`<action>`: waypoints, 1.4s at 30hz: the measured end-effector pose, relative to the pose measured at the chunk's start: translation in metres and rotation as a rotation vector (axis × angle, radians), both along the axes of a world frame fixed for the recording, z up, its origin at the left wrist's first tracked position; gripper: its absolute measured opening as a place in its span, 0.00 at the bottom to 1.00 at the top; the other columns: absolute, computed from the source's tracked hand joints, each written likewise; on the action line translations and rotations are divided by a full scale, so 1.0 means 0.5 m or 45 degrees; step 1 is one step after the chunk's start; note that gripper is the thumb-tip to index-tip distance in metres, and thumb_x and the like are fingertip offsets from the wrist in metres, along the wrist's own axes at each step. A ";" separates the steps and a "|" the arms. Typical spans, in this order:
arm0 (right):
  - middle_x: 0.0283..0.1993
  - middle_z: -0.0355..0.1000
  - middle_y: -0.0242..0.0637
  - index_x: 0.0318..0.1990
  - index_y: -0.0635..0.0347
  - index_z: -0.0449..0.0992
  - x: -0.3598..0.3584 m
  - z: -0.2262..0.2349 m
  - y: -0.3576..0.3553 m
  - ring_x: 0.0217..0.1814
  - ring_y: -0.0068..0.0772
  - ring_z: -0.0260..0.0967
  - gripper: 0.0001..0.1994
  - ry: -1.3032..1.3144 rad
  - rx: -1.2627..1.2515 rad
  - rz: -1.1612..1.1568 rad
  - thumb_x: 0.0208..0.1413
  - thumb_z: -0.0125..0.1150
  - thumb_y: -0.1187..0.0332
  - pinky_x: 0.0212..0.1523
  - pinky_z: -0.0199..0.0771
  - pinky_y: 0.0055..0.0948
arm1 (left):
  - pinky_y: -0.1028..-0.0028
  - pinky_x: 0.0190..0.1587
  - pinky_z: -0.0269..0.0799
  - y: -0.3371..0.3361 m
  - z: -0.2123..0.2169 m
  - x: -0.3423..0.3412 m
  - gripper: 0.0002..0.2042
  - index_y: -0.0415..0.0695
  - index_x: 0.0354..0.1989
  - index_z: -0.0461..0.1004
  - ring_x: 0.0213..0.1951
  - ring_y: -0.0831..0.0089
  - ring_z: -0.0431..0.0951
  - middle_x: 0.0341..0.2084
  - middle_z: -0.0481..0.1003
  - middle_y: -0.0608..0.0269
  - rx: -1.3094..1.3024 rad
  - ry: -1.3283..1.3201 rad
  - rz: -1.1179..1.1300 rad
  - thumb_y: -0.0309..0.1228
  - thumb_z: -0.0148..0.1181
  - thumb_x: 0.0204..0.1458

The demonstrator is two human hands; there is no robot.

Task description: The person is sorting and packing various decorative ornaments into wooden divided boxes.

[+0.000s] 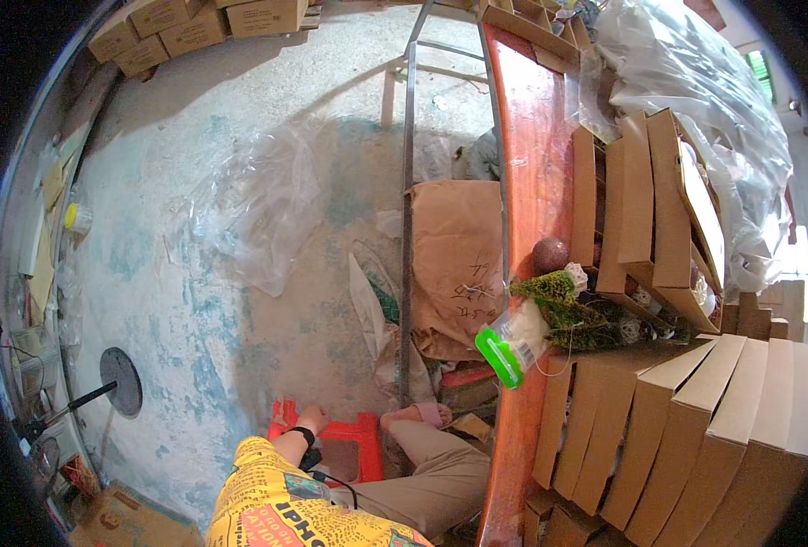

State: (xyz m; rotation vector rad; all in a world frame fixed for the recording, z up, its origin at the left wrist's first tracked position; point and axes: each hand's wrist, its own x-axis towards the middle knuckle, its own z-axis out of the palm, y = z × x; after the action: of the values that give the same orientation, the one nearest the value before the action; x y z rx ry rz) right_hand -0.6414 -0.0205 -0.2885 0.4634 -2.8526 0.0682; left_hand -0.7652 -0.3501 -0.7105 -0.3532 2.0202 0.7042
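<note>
My left hand point(312, 420) is low in the view, below the sleeve of a yellow patterned shirt, with a black band on its wrist. It is at the edge of a red plastic stool point(367, 442) on the floor. Its fingers are too small and hidden to show whether they grip the stool. My right hand is out of the picture. Beside the stool are my bent leg in beige trousers and a foot in a pink slipper point(433, 415).
On the long reddish wooden table point(536, 118) lie a clear bag with a green top point(499, 358), green moss bundles point(550, 288) and a brown ball point(550, 255). Cardboard boxes point(686, 419) line its right side. A brown paper sack point(456, 264) stands beneath; plastic sheeting point(276, 210) covers some floor.
</note>
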 end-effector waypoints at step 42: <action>0.52 0.64 0.42 0.45 0.51 0.72 0.096 -0.010 -0.032 0.54 0.50 0.60 0.19 -0.337 -0.158 -0.430 0.42 0.64 0.63 0.54 0.58 0.53 | 0.77 0.34 0.73 0.374 0.967 -0.816 0.14 0.41 0.48 0.71 0.31 0.77 0.75 0.32 0.75 0.62 1.787 0.680 0.394 0.34 0.46 0.60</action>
State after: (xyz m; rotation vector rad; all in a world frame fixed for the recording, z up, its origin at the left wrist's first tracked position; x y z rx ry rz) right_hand -0.5931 -0.0364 -0.2934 -0.0617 -3.1161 0.2596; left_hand -1.1733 -0.1631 -0.2270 0.4145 1.4162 2.3339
